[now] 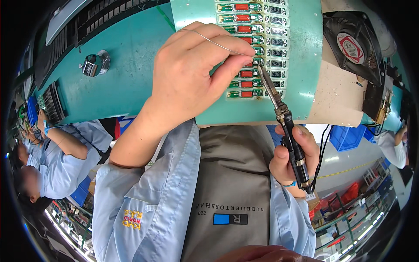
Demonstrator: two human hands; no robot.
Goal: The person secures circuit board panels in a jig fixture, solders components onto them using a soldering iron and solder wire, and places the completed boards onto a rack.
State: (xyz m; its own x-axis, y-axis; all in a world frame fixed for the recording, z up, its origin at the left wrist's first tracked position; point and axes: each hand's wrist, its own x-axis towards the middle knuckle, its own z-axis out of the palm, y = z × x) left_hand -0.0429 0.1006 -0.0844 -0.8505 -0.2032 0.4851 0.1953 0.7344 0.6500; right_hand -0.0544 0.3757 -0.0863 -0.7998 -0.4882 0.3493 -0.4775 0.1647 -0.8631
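Note:
My left hand pinches a thin silvery solder wire, which loops over the fingers and runs to the fingertips above the boards. Below it, a column of small green circuit boards lies on a green sheet; each carries a red component and, beside it, a dark digit display. My right hand grips a black-handled soldering iron. Its tip points up and left, meeting or nearly meeting a board near the left fingertips. The left hand covers part of several boards.
A black fan stands to the right of the sheet, beside a brown board. On the green table at left sits a small metal hand counter. Black slotted racks line the far left. Co-workers sit at both sides; a blue bin is below right.

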